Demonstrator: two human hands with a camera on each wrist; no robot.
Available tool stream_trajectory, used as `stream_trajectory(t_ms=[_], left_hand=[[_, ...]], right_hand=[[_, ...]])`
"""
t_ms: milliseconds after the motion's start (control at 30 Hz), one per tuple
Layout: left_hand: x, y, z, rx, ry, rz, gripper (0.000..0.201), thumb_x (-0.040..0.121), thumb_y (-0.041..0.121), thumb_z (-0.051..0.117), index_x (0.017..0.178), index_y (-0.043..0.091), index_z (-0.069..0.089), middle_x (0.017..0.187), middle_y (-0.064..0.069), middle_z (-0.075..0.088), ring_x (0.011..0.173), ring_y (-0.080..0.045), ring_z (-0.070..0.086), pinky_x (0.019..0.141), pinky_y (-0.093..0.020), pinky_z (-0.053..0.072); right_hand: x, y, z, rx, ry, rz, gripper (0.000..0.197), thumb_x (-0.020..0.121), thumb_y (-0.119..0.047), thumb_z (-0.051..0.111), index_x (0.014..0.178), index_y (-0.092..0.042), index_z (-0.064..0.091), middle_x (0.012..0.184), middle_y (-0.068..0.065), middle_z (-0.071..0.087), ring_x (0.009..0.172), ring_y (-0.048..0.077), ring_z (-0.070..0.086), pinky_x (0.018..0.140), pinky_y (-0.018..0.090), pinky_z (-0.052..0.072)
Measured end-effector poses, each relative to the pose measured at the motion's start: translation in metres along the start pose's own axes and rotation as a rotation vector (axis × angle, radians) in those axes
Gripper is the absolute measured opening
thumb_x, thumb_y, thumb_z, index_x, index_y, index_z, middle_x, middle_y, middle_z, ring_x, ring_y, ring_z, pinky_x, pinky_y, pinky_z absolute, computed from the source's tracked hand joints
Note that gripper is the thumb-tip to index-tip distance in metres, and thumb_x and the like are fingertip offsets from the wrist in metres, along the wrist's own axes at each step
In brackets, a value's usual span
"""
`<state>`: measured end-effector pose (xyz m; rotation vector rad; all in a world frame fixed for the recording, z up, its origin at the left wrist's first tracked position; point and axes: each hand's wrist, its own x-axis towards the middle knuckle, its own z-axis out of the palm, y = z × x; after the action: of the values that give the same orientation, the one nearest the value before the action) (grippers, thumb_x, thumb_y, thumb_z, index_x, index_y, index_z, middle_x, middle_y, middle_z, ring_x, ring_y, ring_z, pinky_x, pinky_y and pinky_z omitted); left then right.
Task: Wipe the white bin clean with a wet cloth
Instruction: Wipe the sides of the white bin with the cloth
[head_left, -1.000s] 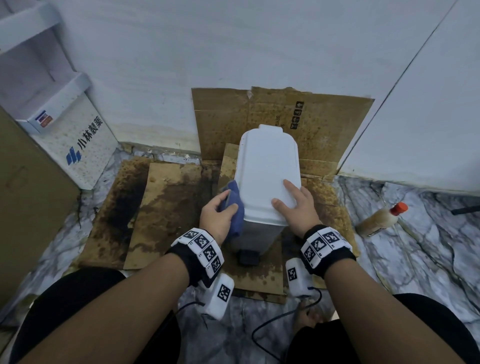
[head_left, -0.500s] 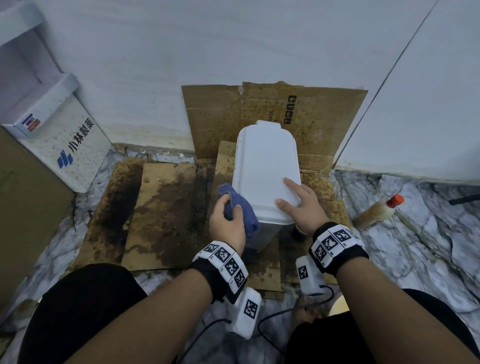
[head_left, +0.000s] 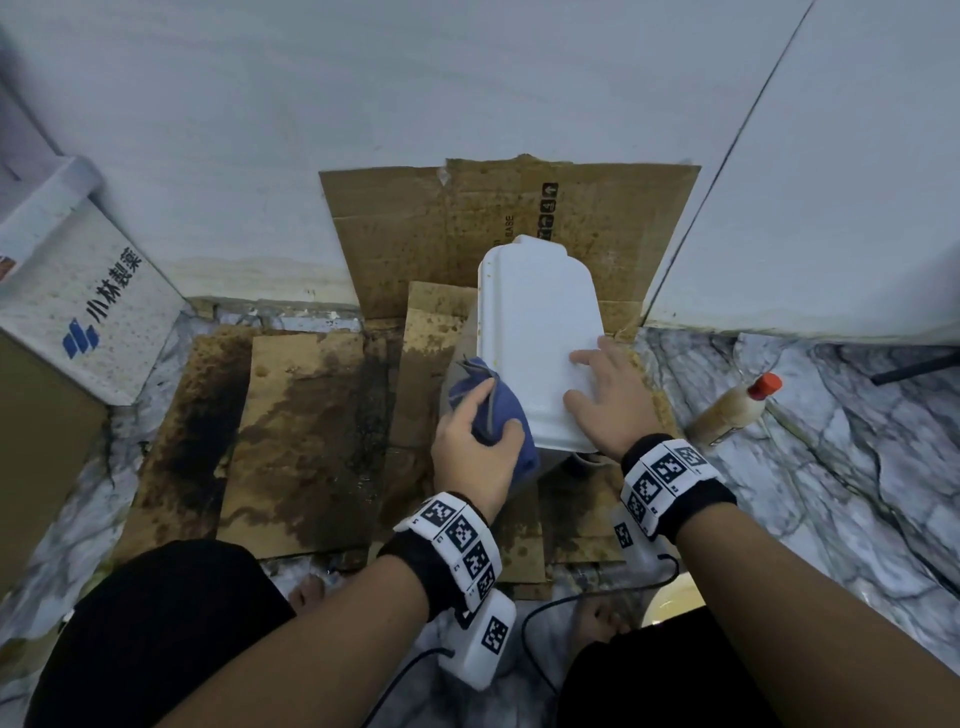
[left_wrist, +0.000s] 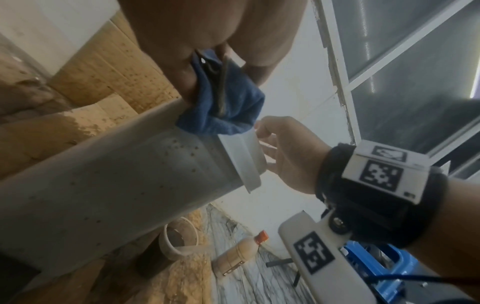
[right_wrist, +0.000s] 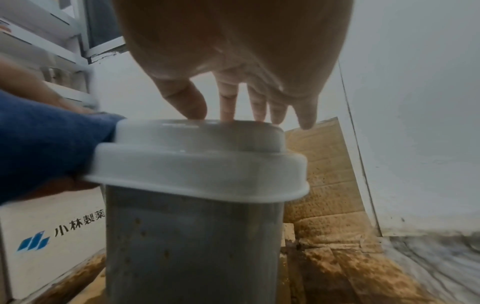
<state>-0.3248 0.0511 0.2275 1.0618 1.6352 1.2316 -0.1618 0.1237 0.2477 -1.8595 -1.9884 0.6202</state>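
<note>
The white bin (head_left: 537, 338) stands upright on stained cardboard, its lid shut; the grey side wall below is speckled with brown spots. A bunched blue cloth (head_left: 496, 415) presses against the bin's left side, just under the lid's rim, near the front corner.

Your blue cloth (head_left: 498, 410) meets the white bin lid (head_left: 540, 332); brown-stained cardboard (head_left: 311, 415) lower left, grey-veined marble floor (head_left: 831, 467) right.

dim, flat indoor light with soft shadows; wide-angle bending at the edges; both wrist views are grainy, the near palms blurred.
</note>
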Motion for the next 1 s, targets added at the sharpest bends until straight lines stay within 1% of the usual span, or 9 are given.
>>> stream_trajectory(t_ms=[100,267,400,500,567,700,767,867,1000], left_hand=[[0.002,0.000,0.004,0.069,-0.035,0.031,0.050,0.090,0.021,0.064,0.137,0.033,0.051,0.137,0.002,0.049,0.122,-0.012,0.046,0.094,-0.021,0.036],[0.012,0.001,0.010,0.056,-0.035,0.036,0.047,0.090,0.019,0.064,0.133,0.035,0.055,0.133,0.006,0.051,0.117,-0.006,0.045,0.096,-0.023,0.036],[0.025,0.003,0.007,0.068,-0.070,0.033,0.046,0.087,0.020,0.066,0.127,0.041,0.056,0.129,0.012,0.054,0.114,-0.006,0.050,0.094,-0.026,0.042],[0.027,0.008,0.007,0.083,-0.077,0.067,0.052,0.088,0.015,0.064,0.131,0.039,0.046,0.113,0.025,0.052,0.091,0.013,0.052,0.078,-0.009,0.039],[0.028,0.009,0.008,0.093,-0.089,0.091,0.053,0.090,0.014,0.062,0.131,0.042,0.043,0.111,0.027,0.051,0.084,0.016,0.050,0.069,0.000,0.034],[0.038,0.008,0.008,0.090,-0.156,0.084,0.044,0.089,0.019,0.064,0.125,0.043,0.056,0.119,0.016,0.061,0.101,0.000,0.057,0.086,-0.017,0.044],[0.046,0.006,0.007,0.054,-0.186,0.043,0.044,0.087,0.020,0.067,0.125,0.043,0.061,0.114,0.020,0.064,0.103,0.002,0.058,0.098,-0.027,0.048],[0.058,0.005,0.006,0.026,-0.233,0.004,0.043,0.078,0.029,0.071,0.113,0.053,0.064,0.115,0.021,0.066,0.109,-0.002,0.061,0.102,-0.039,0.049],[0.073,0.005,0.002,-0.001,-0.261,-0.002,0.050,0.066,0.036,0.071,0.115,0.044,0.067,0.120,0.010,0.068,0.113,-0.008,0.062,0.103,-0.042,0.048]], right_hand=[[0.003,0.001,0.001,0.044,-0.023,-0.071,0.060,0.077,-0.033,0.042,0.137,-0.028,0.046,0.155,0.007,0.029,0.143,0.024,0.022,0.119,0.042,0.015],[0.013,0.005,0.011,0.031,0.121,-0.045,0.054,0.082,-0.057,0.033,0.129,-0.038,0.051,0.142,-0.001,0.042,0.135,0.023,0.031,0.111,0.043,0.026],[0.013,0.004,0.018,-0.115,0.130,-0.049,0.054,0.090,-0.060,0.025,0.140,-0.043,0.038,0.153,-0.002,0.030,0.141,0.021,0.022,0.111,0.046,0.022],[0.014,0.004,0.018,-0.167,0.077,-0.044,0.051,0.095,-0.055,0.022,0.145,-0.047,0.025,0.160,-0.006,0.016,0.147,0.021,0.010,0.114,0.047,0.015],[0.016,0.005,0.014,-0.155,0.051,-0.040,0.048,0.097,-0.051,0.025,0.145,-0.047,0.025,0.160,-0.007,0.017,0.147,0.021,0.010,0.114,0.048,0.014],[0.021,0.004,0.009,-0.148,0.083,-0.036,0.048,0.093,-0.047,0.030,0.140,-0.042,0.037,0.154,0.000,0.030,0.142,0.024,0.020,0.113,0.050,0.014],[0.023,0.001,0.010,-0.192,0.138,-0.077,0.053,0.087,-0.043,0.030,0.138,-0.034,0.043,0.150,0.005,0.036,0.140,0.025,0.025,0.116,0.050,0.012],[0.026,-0.001,0.012,-0.143,0.094,-0.151,0.057,0.086,-0.035,0.028,0.142,-0.033,0.040,0.157,0.002,0.025,0.147,0.023,0.014,0.117,0.049,0.004],[0.033,-0.004,0.011,-0.069,0.122,-0.194,0.059,0.081,-0.035,0.027,0.136,-0.032,0.048,0.148,0.001,0.041,0.138,0.021,0.033,0.113,0.047,0.023]])
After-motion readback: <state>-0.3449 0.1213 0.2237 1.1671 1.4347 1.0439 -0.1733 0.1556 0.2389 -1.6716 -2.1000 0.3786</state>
